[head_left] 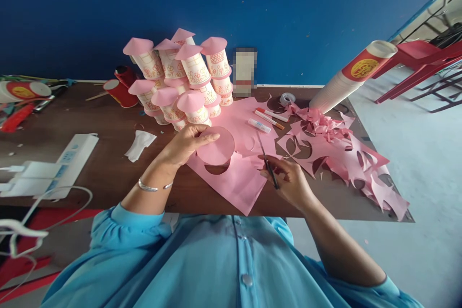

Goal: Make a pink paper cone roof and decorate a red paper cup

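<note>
1. Left hand (186, 144): closed in a pinch on the edge of a round pink paper disc (215, 146), held just above the brown wooden table (108, 154).
2. Right hand (288, 180): closed around the handles of small dark-bladed scissors (266, 159); the blades point away from the person, toward the disc but apart from it.
3. Pink paper sheet with round cut-outs (234, 180): lies under the disc, overhanging the table's near edge.
4. Stack of decorated white paper cups capped with pink paper cones (180, 77): stands just behind the disc.
5. Heap of pink paper offcuts (346, 154) at right; three marker pens (269, 119) between.
6. Risk, as judged: the thin disc may buckle or tear under a one-sided pinch; the blade tips lie near the left fingers; the overhanging sheet could slide off.
</note>
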The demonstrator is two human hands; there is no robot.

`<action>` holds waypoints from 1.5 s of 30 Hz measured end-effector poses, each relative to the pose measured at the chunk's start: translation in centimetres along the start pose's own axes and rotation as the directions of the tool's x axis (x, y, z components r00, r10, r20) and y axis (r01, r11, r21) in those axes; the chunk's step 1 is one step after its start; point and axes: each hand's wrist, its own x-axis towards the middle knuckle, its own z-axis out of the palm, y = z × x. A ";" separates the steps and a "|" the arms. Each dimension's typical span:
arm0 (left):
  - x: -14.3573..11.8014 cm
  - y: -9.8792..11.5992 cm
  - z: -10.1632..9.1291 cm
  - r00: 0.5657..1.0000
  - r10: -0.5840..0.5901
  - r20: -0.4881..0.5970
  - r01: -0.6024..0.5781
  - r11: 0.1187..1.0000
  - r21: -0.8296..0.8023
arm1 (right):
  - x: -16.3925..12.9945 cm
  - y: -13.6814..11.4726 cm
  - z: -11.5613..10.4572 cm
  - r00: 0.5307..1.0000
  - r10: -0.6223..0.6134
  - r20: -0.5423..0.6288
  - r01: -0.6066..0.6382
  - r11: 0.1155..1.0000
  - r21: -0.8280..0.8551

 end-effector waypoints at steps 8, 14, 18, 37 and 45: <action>-0.2 -2.1 0.3 0.989 -0.061 -0.133 0.025 0.966 -0.257 | 3.9 1.9 -0.8 0.955 -0.231 -0.185 0.167 0.937 -0.307; -0.1 -2.2 0.3 0.936 -0.020 -0.351 -0.122 0.917 -0.379 | 2.5 2.3 0.6 0.905 -0.424 -0.032 0.338 0.763 -0.551; 0.4 -2.6 0.1 0.878 0.034 -0.478 -0.256 0.877 -0.407 | -0.4 1.8 2.6 0.828 -0.509 0.235 0.536 0.595 -0.599; 1.1 -1.2 2.2 0.940 0.134 -0.315 -0.237 0.919 -0.316 | 1.5 6.2 -7.5 0.810 -0.488 0.326 0.529 0.367 -0.765; 1.3 -1.3 2.9 0.907 0.207 -0.366 -0.315 0.911 -0.266 | 1.3 4.6 -10.2 0.973 -0.223 0.063 0.183 0.572 -0.800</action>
